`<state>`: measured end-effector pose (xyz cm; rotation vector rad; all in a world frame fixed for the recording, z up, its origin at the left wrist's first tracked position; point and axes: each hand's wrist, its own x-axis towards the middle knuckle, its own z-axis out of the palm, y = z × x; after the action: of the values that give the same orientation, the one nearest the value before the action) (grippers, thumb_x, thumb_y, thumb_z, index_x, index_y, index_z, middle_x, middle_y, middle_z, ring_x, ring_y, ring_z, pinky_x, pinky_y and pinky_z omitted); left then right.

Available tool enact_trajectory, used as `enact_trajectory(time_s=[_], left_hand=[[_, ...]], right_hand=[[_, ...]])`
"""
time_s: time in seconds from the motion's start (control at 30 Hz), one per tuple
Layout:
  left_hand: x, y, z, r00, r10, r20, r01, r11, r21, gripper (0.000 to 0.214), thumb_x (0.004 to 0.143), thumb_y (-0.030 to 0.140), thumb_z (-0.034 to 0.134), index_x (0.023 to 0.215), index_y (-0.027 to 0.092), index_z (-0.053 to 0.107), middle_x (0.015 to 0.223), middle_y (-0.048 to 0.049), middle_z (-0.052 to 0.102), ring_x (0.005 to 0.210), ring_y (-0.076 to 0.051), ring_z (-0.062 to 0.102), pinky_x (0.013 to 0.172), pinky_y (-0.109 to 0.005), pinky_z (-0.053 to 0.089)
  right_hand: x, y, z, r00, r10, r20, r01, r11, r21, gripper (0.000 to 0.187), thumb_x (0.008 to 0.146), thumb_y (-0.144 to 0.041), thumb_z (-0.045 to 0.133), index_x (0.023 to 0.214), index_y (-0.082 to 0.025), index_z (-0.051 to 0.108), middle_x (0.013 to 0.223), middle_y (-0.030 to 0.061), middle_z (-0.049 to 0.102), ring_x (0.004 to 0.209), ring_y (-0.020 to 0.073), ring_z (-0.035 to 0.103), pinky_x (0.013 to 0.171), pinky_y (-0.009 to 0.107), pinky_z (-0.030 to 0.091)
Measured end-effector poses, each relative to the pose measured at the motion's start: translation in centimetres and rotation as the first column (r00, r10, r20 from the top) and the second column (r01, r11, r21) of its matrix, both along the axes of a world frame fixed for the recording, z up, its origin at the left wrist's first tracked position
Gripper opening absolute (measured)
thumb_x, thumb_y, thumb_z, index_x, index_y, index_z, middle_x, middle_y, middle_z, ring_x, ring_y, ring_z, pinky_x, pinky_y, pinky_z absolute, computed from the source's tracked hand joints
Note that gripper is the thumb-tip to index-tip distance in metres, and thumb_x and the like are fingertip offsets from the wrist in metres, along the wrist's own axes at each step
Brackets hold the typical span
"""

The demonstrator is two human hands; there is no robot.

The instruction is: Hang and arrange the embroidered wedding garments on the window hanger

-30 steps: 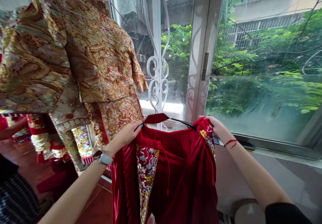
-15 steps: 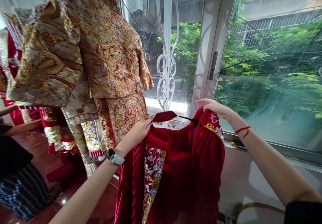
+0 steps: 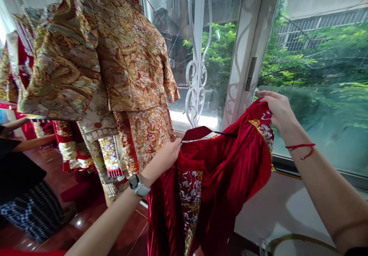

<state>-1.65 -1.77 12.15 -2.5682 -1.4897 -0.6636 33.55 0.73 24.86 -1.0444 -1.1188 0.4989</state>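
Observation:
A dark red velvet skirt (image 3: 221, 171) with silver and gold embroidered panels hangs between my hands in front of the window. Its gathered waistband lies around a hanger (image 3: 197, 133) with a red middle piece and a thin black arm. My left hand (image 3: 170, 152), wearing a watch, pinches the waistband at the hanger's left end. On the other side, my right hand (image 3: 276, 110) is closed on the skirt's top edge by an embroidered patch, holding it up and out past the black arm. The right fingertips are partly hidden by the cloth.
A gold brocade jacket and skirt (image 3: 132, 64) hang close on the left, with more embroidered garments (image 3: 69, 144) behind. Window frames and white scrollwork bars (image 3: 198, 68) stand ahead. Another person in dark clothes (image 3: 23, 171) is at far left.
My right hand has moved up and to the right, pulling the skirt's right side outward so the waistband stretches wider. The left hand keeps its hold, and the view has shifted slightly.

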Motion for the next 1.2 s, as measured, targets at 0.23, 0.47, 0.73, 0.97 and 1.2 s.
enact_trajectory(time_s=[0.23, 0.47, 0.73, 0.97, 1.2], left_hand=[[0.5, 0.9, -1.2, 0.986, 0.158, -0.058, -0.158, 0.987, 0.005, 0.030, 0.099, 0.019, 0.024, 0.107, 0.015, 0.053, 0.090, -0.0129, 0.070, 0.086, -0.024, 0.069, 0.077, -0.034, 0.049], [-1.0, 2.7, -1.7, 0.996, 0.050, 0.072, -0.051, 0.998, 0.020, 0.034, 0.099, 0.025, 0.027, 0.117, 0.016, 0.054, 0.100, -0.0120, 0.072, 0.095, -0.024, 0.068, 0.084, -0.035, 0.049], [-0.9, 3.2, -3.2, 0.968, 0.243, -0.065, -0.226, 0.952, 0.206, 0.036, 0.098, 0.023, 0.030, 0.127, 0.016, 0.050, 0.109, -0.0109, 0.068, 0.094, -0.022, 0.066, 0.077, -0.030, 0.049], [-0.5, 2.9, -5.1, 0.905, 0.415, -0.098, -0.330, 0.827, 0.455, 0.051, 0.095, 0.019, 0.034, 0.146, 0.015, 0.039, 0.125, -0.0190, 0.059, 0.114, -0.032, 0.055, 0.099, -0.050, 0.042], [-0.8, 2.1, -7.6, 0.894, 0.437, -0.095, -0.330, 0.789, 0.518, 0.075, 0.088, 0.003, 0.032, 0.155, 0.018, 0.001, 0.155, -0.0206, 0.034, 0.144, -0.033, 0.030, 0.114, -0.059, 0.026]], right_hand=[[-7.7, -6.9, -6.3, 0.851, 0.336, 0.404, -0.216, 0.925, -0.314, 0.053, 0.069, -0.008, 0.053, 0.120, -0.023, 0.059, 0.074, -0.0005, 0.067, 0.041, 0.0095, 0.049, 0.040, 0.022, 0.035], [-9.4, -6.4, -22.5, 0.726, 0.368, 0.582, -0.134, 0.905, -0.404, 0.078, 0.075, -0.017, 0.048, 0.149, -0.026, 0.023, 0.073, -0.0023, 0.062, 0.066, 0.0203, 0.062, 0.069, 0.033, 0.049], [-5.8, 1.2, -17.9, 0.675, 0.084, 0.733, 0.007, 0.993, -0.121, 0.048, 0.083, -0.035, 0.056, 0.130, -0.029, 0.051, 0.102, 0.0068, 0.063, 0.092, 0.0257, 0.061, 0.086, 0.039, 0.048], [-7.3, 4.6, -19.6, 0.728, -0.056, 0.683, 0.080, 0.997, -0.003, 0.038, 0.084, -0.037, 0.053, 0.119, -0.022, 0.048, 0.108, 0.0114, 0.059, 0.098, 0.0282, 0.058, 0.086, 0.041, 0.048], [-6.3, 4.6, -23.9, 0.859, 0.348, 0.376, -0.262, 0.929, -0.263, 0.038, 0.075, -0.046, 0.064, 0.102, -0.022, 0.051, 0.099, 0.0075, 0.068, 0.088, 0.0251, 0.064, 0.083, 0.037, 0.049]])
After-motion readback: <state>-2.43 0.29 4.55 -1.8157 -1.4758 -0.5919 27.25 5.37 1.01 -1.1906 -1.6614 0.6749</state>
